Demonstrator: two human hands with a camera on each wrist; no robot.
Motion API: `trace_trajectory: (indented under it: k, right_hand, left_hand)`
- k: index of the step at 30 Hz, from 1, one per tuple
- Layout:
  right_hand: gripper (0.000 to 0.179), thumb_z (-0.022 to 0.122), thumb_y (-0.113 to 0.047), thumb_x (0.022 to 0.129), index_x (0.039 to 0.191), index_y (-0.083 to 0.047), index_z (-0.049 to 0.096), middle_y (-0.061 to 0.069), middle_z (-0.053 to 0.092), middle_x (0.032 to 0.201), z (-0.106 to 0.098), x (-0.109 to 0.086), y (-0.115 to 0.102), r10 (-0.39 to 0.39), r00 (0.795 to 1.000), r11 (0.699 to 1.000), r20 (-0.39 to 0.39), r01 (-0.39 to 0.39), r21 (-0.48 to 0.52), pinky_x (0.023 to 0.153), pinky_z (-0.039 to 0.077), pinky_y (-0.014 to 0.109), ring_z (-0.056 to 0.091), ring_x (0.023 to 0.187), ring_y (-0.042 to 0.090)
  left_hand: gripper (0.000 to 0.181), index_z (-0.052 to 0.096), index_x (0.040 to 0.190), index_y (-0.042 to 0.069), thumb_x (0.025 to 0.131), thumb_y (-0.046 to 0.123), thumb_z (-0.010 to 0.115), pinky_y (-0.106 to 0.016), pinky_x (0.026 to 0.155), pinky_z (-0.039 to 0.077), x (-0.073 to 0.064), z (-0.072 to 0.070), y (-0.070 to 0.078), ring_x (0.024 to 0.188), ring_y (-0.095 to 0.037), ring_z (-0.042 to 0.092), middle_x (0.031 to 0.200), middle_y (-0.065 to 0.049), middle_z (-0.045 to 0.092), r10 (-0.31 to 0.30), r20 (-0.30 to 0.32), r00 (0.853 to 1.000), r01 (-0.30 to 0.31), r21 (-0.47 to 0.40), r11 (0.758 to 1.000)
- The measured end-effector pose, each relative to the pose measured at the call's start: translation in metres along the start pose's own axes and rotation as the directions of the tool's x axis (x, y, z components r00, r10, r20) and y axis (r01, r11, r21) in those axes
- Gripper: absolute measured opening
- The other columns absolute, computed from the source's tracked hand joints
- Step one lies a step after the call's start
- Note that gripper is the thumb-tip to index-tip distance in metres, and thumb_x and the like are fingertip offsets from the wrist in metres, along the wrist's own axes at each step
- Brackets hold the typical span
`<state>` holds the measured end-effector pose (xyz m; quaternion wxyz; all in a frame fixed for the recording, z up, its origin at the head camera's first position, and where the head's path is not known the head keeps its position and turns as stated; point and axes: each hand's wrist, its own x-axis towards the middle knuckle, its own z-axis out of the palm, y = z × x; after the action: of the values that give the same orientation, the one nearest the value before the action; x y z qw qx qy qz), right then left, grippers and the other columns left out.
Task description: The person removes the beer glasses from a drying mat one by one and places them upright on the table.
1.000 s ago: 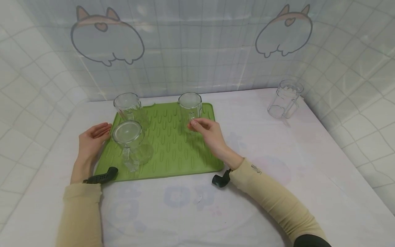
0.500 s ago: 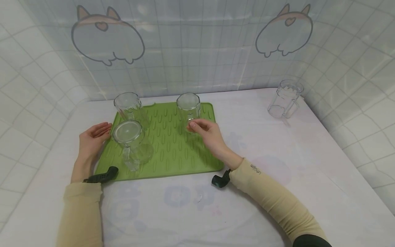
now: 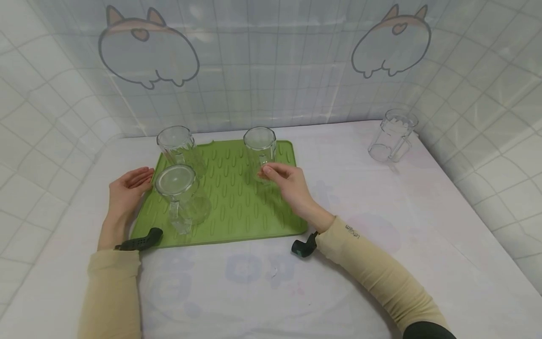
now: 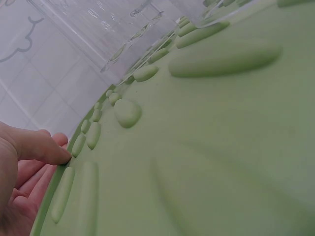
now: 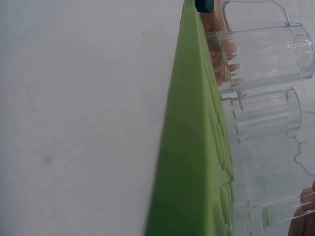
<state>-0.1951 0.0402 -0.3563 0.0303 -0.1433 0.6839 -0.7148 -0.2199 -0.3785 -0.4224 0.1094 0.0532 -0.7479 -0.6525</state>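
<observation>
My right hand [image 3: 290, 186] pinches the handle of a clear glass mug [image 3: 260, 141] standing on the right part of a green ridged mat [image 3: 230, 212]. Fingers of that hand show at the lower right of the right wrist view, beside a mug. At the mat's left edge rests my left hand [image 3: 129, 190], fingers loosely extended; in the left wrist view its thumb [image 4: 47, 147] touches the edge. Two more glass mugs stand on the mat's left side: a rear mug [image 3: 174, 141], and a front mug [image 3: 175, 183] whose handle faces the near edge.
Another clear glass mug [image 3: 389, 136] stands off the mat, at the back right of the white-covered table [image 3: 338, 292]. Behind rises a tiled sheet [image 3: 296, 70] with animal drawings. A tiled side wall [image 3: 504, 141] bounds the right; another wall [image 3: 34, 141] the left.
The mug in my right hand shifts very slightly left, then back right. My left hand and the other mugs keep their places.
</observation>
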Motion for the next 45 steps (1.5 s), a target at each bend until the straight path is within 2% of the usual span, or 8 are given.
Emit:
trace_trajectory:
  k: [6, 11, 17, 24, 27, 32, 37, 45]
  right_hand:
    - [0.025, 0.056, -0.012, 0.095, 0.111, 0.005, 0.064, 0.019, 0.068, 0.105, -0.001, 0.002, 0.005, -0.007, 1.000, 1.000, -0.025, 0.007, 0.010, 0.103, 0.043, 0.033, 0.063, 0.102, 0.027]
    - [0.024, 0.059, -0.018, 0.093, 0.111, -0.003, 0.067, 0.013, 0.069, 0.104, -0.004, 0.006, 0.017, 0.004, 0.999, 0.999, -0.047, -0.002, 0.043, 0.106, 0.041, 0.033, 0.064, 0.101, 0.021]
    - [0.025, 0.061, -0.023, 0.092, 0.108, -0.006, 0.069, 0.008, 0.070, 0.101, -0.003, 0.003, 0.018, -0.030, 0.999, 0.998, -0.043, 0.032, 0.046, 0.105, 0.042, 0.033, 0.064, 0.100, 0.020]
    - [0.025, 0.061, -0.021, 0.092, 0.107, -0.003, 0.069, 0.007, 0.071, 0.099, -0.002, -0.001, 0.013, -0.052, 0.998, 0.996, -0.028, 0.054, 0.064, 0.101, 0.046, 0.032, 0.063, 0.100, 0.022]
    - [0.024, 0.061, -0.021, 0.092, 0.107, -0.005, 0.070, 0.007, 0.071, 0.099, -0.003, -0.003, 0.011, -0.057, 0.998, 0.996, -0.027, 0.058, 0.061, 0.100, 0.047, 0.032, 0.063, 0.100, 0.022]
    - [0.025, 0.061, -0.021, 0.092, 0.108, -0.005, 0.070, 0.009, 0.070, 0.101, -0.006, -0.006, 0.009, -0.083, 0.996, 0.996, -0.017, 0.084, 0.038, 0.099, 0.047, 0.032, 0.063, 0.101, 0.022]
    - [0.024, 0.060, -0.018, 0.093, 0.110, -0.005, 0.069, 0.011, 0.069, 0.104, -0.010, -0.009, 0.006, -0.098, 0.995, 0.995, -0.009, 0.098, 0.009, 0.100, 0.047, 0.030, 0.063, 0.101, 0.021]
    - [0.022, 0.056, -0.007, 0.094, 0.110, 0.006, 0.066, 0.020, 0.067, 0.103, -0.010, -0.023, -0.021, -0.126, 0.992, 0.990, -0.006, 0.125, -0.067, 0.094, 0.051, 0.033, 0.062, 0.099, 0.024]
  left_hand:
    - [0.051, 0.049, 0.131, -0.005, 0.085, 0.003, 0.068, -0.009, 0.083, 0.050, -0.001, 0.000, 0.001, 0.097, 0.001, 0.062, 0.120, -0.001, 0.065, 0.001, -0.002, 1.000, -0.001, 0.023, 1.000]
    - [0.051, 0.049, 0.131, -0.005, 0.084, 0.004, 0.068, -0.009, 0.082, 0.050, -0.001, 0.000, 0.001, 0.097, 0.002, 0.062, 0.122, -0.003, 0.064, -0.003, -0.001, 1.000, 0.003, 0.019, 1.000]
    - [0.051, 0.049, 0.131, -0.005, 0.085, 0.003, 0.067, -0.008, 0.082, 0.050, -0.001, 0.001, 0.002, 0.097, 0.001, 0.062, 0.121, -0.002, 0.064, 0.001, -0.007, 1.000, -0.001, 0.021, 1.000]
    - [0.050, 0.049, 0.132, -0.004, 0.085, 0.003, 0.067, -0.008, 0.082, 0.050, -0.001, 0.001, 0.002, 0.097, 0.002, 0.061, 0.123, -0.004, 0.063, -0.004, -0.006, 1.000, 0.005, 0.035, 0.999]
    - [0.052, 0.048, 0.132, -0.004, 0.085, 0.003, 0.068, -0.008, 0.083, 0.049, -0.001, 0.001, 0.003, 0.097, 0.002, 0.061, 0.125, -0.005, 0.062, -0.019, -0.002, 1.000, 0.019, 0.009, 1.000]
    - [0.052, 0.049, 0.133, -0.002, 0.085, 0.005, 0.068, -0.008, 0.083, 0.049, -0.001, 0.001, 0.004, 0.098, 0.002, 0.061, 0.128, -0.007, 0.060, -0.029, -0.008, 1.000, 0.029, 0.041, 0.999]
    - [0.052, 0.049, 0.132, -0.003, 0.085, 0.005, 0.068, -0.008, 0.083, 0.049, -0.001, 0.001, 0.004, 0.098, 0.002, 0.061, 0.127, -0.006, 0.060, -0.024, -0.005, 1.000, 0.024, 0.036, 0.999]
    - [0.051, 0.049, 0.132, -0.004, 0.085, 0.002, 0.067, -0.007, 0.082, 0.049, -0.002, 0.002, 0.003, 0.097, 0.002, 0.061, 0.123, -0.004, 0.063, -0.021, -0.020, 1.000, 0.022, 0.039, 0.999]
